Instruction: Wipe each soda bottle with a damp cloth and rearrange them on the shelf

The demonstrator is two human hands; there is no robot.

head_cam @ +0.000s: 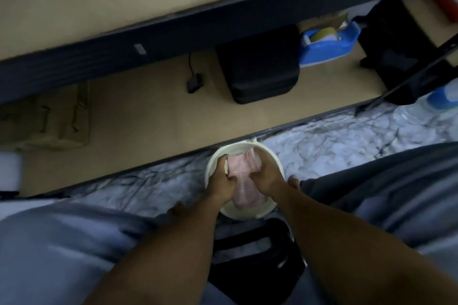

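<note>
one white basin (239, 215), with one pink cloth (244, 181) inside it and two hands gripping it, left hand (220, 182) and right hand (266, 178). beyond the basin, two shelf boards (148, 111); on the nearer board, one black case (260, 64), one blue tape dispenser (327, 44), one small black adapter (194, 83), one cardboard box (49, 121)

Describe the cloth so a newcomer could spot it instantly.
Before the low shelf, a white basin stands on the marbled floor. The cloth lies inside it, gripped by the left hand and right hand. It is the only pink, crumpled thing there.
</note>
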